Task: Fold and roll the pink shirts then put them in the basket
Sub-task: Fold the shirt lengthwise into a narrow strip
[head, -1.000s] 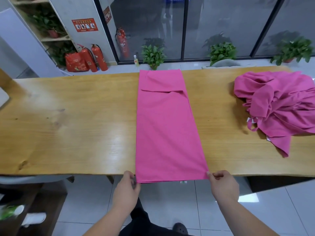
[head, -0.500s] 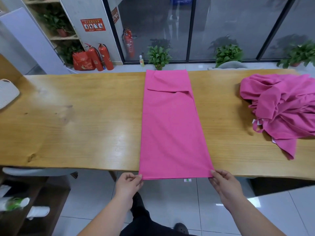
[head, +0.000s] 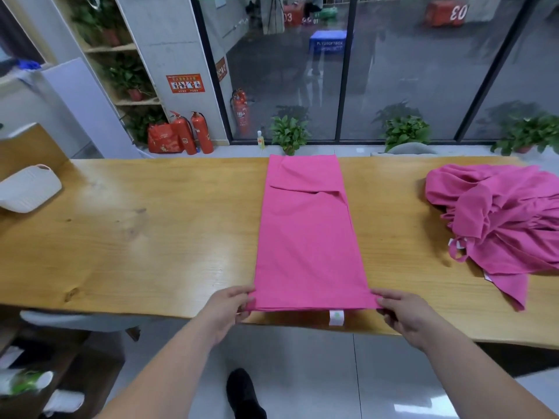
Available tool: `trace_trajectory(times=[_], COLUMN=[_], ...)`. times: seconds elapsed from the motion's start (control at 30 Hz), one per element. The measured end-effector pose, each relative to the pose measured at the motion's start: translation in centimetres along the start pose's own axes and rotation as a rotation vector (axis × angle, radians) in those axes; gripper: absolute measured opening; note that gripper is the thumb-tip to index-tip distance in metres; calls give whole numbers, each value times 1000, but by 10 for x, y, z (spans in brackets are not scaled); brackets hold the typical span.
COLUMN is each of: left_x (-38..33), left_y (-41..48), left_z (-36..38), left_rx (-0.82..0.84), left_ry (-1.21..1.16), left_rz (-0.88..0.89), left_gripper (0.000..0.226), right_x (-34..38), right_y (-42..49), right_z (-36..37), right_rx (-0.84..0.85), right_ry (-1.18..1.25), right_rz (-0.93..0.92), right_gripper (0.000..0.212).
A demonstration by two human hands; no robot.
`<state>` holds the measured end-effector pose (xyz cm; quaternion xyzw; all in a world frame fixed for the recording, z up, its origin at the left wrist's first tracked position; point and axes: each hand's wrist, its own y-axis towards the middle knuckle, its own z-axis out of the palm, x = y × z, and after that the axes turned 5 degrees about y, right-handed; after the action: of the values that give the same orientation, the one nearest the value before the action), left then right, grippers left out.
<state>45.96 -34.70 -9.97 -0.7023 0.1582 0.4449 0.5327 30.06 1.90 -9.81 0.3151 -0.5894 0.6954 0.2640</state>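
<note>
The left hand, at lower centre of the head view, pinches the near left corner of the folded pink shirt, its fingers curled around the hem. The right hand, lower right of centre, pinches the near right corner the same way. The shirt lies flat as a long narrow strip down the middle of the frame, across the wooden table from far edge to near edge, with a sleeve fold showing near its far end. A small white label pokes out under the near hem (between the two hands). At the right of the frame a pile of pink shirts sits crumpled on the table, well apart from the strip. The white basket rests on the table at the left edge. Red fire extinguishers stand on the floor behind the table, upper left of centre.
</note>
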Motion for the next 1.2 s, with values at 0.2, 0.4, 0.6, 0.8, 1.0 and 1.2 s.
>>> trace_trajectory(times=[0.2,0.4,0.6,0.8,1.0,1.2], left_x=[-54,75,60,-9,81,102], left_y=[-14,-16,-22,-44,-46,-61], left_z=[3,-10,-14,-24,-37,-43], left_rx=[60,-13,73,137,115,99], left_ry=[-363,228,127,-260,187,215], left_rz=[318,47,-10,295,39,-39], left_gripper=[35,36,35,45,43,48], right_x=[54,-84,-73,0,-81,-117], right_y=[-36,-17,-25,-61,-59,-68], right_z=[10,-19,-23,-17,-16,-22], right_rx=[136,-12,44,247,109,57], right_ry=[314,-62,-58,374,-39,-37], right_rz=[-310,-127,-122,-289,-138,-74], right_gripper=[24,27,26,29,27,29])
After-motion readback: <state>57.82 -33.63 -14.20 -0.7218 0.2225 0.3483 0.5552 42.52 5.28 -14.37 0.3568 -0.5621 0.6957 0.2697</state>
